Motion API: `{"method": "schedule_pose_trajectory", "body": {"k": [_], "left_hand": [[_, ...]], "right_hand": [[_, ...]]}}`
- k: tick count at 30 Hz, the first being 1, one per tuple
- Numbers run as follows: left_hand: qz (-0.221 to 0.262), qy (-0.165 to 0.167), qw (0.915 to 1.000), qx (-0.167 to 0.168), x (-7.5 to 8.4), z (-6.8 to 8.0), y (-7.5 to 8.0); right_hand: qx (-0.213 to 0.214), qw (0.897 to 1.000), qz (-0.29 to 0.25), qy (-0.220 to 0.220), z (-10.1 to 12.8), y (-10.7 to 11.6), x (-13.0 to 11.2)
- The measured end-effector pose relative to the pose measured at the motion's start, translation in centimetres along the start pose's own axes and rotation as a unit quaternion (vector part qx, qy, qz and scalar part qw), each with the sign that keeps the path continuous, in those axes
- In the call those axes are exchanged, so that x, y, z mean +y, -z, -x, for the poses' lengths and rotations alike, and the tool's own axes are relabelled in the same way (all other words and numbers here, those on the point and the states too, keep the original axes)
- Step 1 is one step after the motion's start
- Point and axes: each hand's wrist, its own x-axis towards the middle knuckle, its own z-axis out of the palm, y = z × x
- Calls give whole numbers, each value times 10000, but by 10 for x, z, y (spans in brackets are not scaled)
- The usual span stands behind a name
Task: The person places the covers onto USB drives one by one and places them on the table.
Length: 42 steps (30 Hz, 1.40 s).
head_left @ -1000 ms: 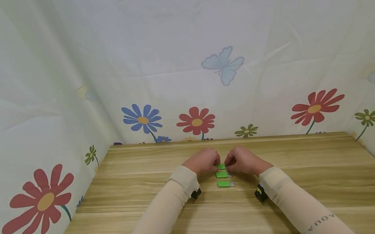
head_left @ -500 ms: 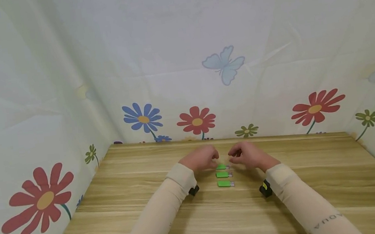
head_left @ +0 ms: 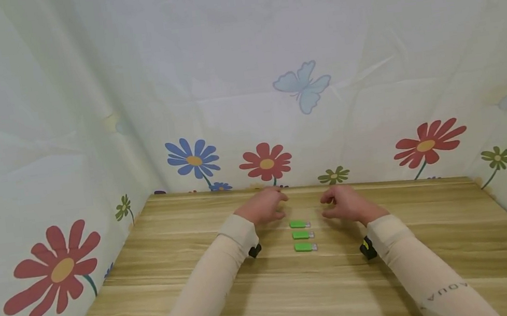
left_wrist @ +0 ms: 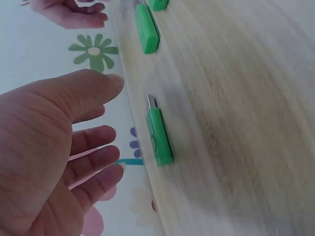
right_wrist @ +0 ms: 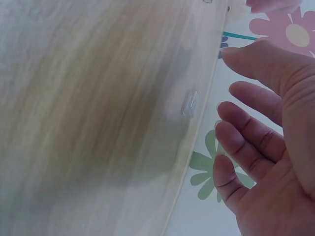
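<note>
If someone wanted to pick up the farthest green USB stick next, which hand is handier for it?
Probably the left hand. It hovers open just beside the farthest green USB stick, at its plastic body end. The right hand, also open, sits a little farther off, on the metal plug side. The margin is small.

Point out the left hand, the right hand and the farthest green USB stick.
left hand (head_left: pixel 264 210), head view, back of the hand.
right hand (head_left: pixel 348 204), head view, back of the hand.
farthest green USB stick (head_left: pixel 297 224), head view, green body.
</note>
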Motion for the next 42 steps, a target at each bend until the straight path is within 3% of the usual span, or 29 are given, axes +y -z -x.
{"method": "schedule_pose_trajectory", "body": {"k": [15,25,34,42], "left_hand": [[-366,56,9991,-206,-11,-2,-4],[-133,346,9990,-255,-11,0,-5],[-205,186,9993,-239,-16,-2,-7],[-112,260,9991,-306,-14,-1,-5]], "right_hand": [[-582,9960,674,-43,-4,5,9],[-654,9952,732,-4,-5,4,13],[-833,9945,582,-256,-6,6,11],[-846,9940,567,-393,-7,5,12]]}}
